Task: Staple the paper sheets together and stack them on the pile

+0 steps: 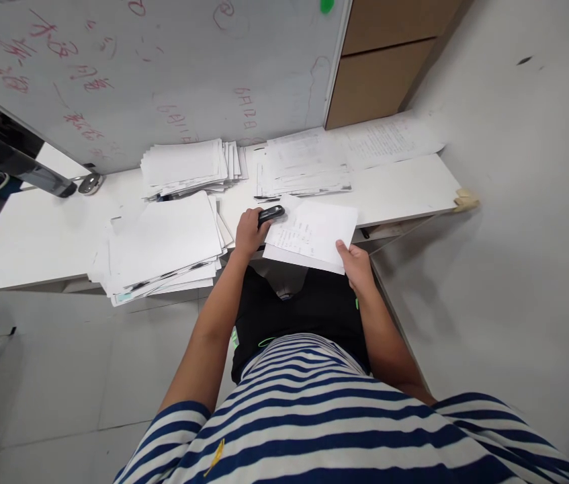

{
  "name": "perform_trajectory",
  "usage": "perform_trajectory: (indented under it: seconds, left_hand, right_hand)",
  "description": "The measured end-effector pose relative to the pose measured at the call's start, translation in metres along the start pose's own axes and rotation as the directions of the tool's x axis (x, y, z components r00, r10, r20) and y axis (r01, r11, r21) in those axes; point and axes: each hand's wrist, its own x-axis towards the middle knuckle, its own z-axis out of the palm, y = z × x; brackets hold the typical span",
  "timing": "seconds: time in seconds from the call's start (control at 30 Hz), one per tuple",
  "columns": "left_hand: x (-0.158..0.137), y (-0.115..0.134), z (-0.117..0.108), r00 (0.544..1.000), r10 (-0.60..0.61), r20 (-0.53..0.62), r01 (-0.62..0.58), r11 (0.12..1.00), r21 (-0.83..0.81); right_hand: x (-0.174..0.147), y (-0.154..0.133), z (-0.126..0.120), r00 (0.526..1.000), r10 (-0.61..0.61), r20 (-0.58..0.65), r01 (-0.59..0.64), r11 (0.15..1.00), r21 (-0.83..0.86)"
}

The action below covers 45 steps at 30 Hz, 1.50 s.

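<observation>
My left hand (248, 232) is closed around a black stapler (271, 214), whose front end reaches the upper left corner of the held papers. Between the thumb and fingers of my right hand (357, 266) are a few sheets of paper (320, 227), gripped at their lower right corner. Handwriting covers part of the top sheet, and another sheet sticks out beneath it. The sheets are over the front edge of the white table (400, 195). Just left of my left hand lies a large, uneven paper stack (168, 235). My fingers under the sheets are hidden.
Two more paper piles, one on the left (183, 165) and one on the right (304, 165), lie along the whiteboard (163, 67). A printed sheet (389, 140) rests before cardboard boxes (377, 87). A computer mouse (91, 183) sits at the left. A wall (516, 202) bounds the right.
</observation>
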Motion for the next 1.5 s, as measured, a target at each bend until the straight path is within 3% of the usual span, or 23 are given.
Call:
perform_trajectory:
  seconds: [0.27,0.67,1.03,1.13,1.27,1.37,1.5]
  left_hand:
    - [-0.001,-0.001,0.000,1.000,-0.016,-0.016,0.016,1.000,0.011]
    - [-0.002,-0.001,-0.001,1.000,0.004,-0.014,-0.003,1.000,0.012]
    - [-0.001,0.000,-0.003,0.999,0.051,0.018,-0.052,0.998,0.041]
    - [-0.001,0.005,-0.008,0.994,0.054,0.093,-0.061,0.995,0.073]
    - [0.003,0.017,-0.029,0.959,0.050,0.280,-0.087,0.989,0.121]
    - [0.017,0.027,-0.044,0.931,-0.053,0.362,0.008,0.992,0.125]
    - [0.048,0.044,-0.042,0.943,-0.213,0.254,0.194,0.976,0.100]
  right_hand:
    - [0.009,-0.002,0.001,0.995,-0.045,0.086,0.040,0.998,0.055]
    - [0.011,0.009,-0.009,0.994,-0.003,0.109,-0.001,0.999,0.036]
    - [0.014,0.018,-0.011,0.985,-0.042,0.170,0.036,0.999,0.035]
    - [0.012,0.017,-0.009,0.987,-0.037,0.157,0.033,0.999,0.031]
    - [0.007,0.011,-0.007,0.992,-0.022,0.122,0.019,1.000,0.025]
    - [0.005,0.008,-0.004,0.995,-0.018,0.095,0.014,0.999,0.040]
    - [0.011,0.007,-0.002,0.997,-0.061,0.046,0.060,0.998,0.018]
